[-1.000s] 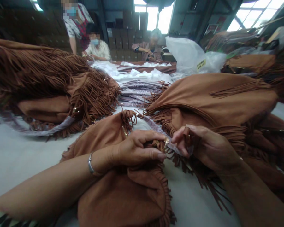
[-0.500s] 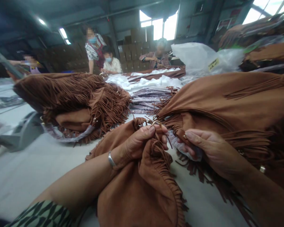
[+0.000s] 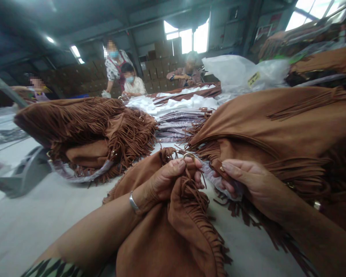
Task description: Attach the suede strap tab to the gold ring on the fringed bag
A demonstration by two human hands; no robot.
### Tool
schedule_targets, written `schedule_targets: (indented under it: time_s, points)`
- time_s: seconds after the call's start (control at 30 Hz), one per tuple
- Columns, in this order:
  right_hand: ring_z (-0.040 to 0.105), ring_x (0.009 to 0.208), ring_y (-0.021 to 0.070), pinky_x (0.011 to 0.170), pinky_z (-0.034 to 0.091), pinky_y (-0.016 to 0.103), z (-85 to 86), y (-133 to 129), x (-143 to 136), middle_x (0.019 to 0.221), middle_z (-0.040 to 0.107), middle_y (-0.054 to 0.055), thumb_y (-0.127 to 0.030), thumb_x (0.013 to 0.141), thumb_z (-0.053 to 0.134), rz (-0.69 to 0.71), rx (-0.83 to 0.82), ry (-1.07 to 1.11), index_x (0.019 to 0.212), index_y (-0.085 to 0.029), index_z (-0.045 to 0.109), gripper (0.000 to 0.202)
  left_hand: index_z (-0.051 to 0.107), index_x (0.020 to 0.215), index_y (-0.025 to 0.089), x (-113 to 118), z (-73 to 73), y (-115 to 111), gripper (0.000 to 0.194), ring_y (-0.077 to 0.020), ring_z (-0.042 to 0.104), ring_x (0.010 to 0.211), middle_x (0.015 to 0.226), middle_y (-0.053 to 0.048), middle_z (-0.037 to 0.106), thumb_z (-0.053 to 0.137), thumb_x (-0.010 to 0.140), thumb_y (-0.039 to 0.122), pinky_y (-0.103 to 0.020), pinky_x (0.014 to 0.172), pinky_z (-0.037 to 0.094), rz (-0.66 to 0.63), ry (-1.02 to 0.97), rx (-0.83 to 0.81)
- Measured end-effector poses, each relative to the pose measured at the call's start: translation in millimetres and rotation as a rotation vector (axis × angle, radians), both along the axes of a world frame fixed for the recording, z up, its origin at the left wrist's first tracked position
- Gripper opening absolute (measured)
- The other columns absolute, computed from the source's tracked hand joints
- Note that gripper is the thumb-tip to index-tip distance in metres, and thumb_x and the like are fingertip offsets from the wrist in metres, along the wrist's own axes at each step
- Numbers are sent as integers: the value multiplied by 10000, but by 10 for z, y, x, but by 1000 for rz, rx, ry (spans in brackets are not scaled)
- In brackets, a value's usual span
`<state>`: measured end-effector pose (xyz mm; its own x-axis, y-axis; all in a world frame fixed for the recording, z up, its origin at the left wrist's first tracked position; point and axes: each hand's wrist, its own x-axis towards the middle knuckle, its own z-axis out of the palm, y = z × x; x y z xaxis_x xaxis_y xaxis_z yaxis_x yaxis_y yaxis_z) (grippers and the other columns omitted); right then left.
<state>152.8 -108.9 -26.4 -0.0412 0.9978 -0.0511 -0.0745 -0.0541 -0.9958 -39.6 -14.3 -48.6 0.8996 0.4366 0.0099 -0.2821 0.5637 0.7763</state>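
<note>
We see the left hand [image 3: 168,179] closed around a bunched fold of the brown bag [image 3: 173,231] that lies on the table [image 3: 31,227] right in front of us. Its fingertips [image 3: 180,164] pinch the suede just below a small metal ring [image 3: 189,156]. Whether they touch the ring itself we cannot tell, since fringe strands hang across that spot. The bag's lower part runs out of the bottom edge of the view.

The right hand [image 3: 249,181] is closed on a brown strap end [image 3: 219,167] with a small stud on it, and pale wrapping [image 3: 216,179] shows under its fingers. Most of those fingers curl out of sight beneath the palm, so we cannot make out how much they hold. The two hands are close together, just apart.

Behind the right hand a pile [image 3: 276,119] of the same brown suede fills the right side, cut off at the frame edge. To the left lies a fringed heap [image 3: 86,127], with a blurred grey object [image 3: 23,173] beside it that we cannot identify. Between the heaps sit flat grey-wrapped packs [image 3: 175,123], and farther back a white plastic bag [image 3: 236,73]. Several people [image 3: 127,77] work at the far end, too small to follow.
</note>
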Motion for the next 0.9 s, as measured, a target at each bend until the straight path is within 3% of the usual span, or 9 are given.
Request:
schedule_targets:
  time_s: [0.13,0.27,0.33,0.5,0.63,0.9]
  points:
    - [398,480,96,463,279,225,15,-8,-10,535,514,4,-507,833,566,2,1,-21,641,-156,543,401,600,992,151,-17,13,-13,436,-165,612,729,776,-43,615,706,705,461,-290,709,495,-56,10,35]
    - [357,440,71,429,233,212,32,-8,-2,500,477,-22,-486,827,583,41,-24,-27,697,-152,575,359,640,948,113,-39,39,-27,452,-155,614,696,725,-54,630,738,670,456,-263,689,486,-226,71,101]
    - [325,422,66,419,213,219,42,-12,0,478,448,-29,-491,840,556,56,-46,-22,662,-156,554,379,657,944,96,-46,57,-36,465,-131,601,667,731,-58,635,758,652,445,-234,665,474,-253,112,122]
    - [245,379,59,387,134,239,101,-40,-23,422,382,-36,-484,840,524,79,-158,-85,555,-177,461,423,674,959,118,-13,97,-123,348,-77,542,634,750,-13,616,752,699,337,-189,633,431,-159,254,413]
    - [213,362,48,369,103,231,114,-38,-12,414,356,-51,-503,794,566,75,-195,-101,562,-180,457,412,660,1013,120,27,98,-232,344,-95,548,702,795,-12,622,737,709,263,-208,684,451,-15,289,665]
    - [231,368,51,375,118,238,73,-4,22,415,373,-46,-520,812,542,103,-154,-166,530,-179,438,454,654,1002,99,20,116,-233,317,-100,555,725,814,-25,632,702,730,256,-209,715,469,-23,264,785]
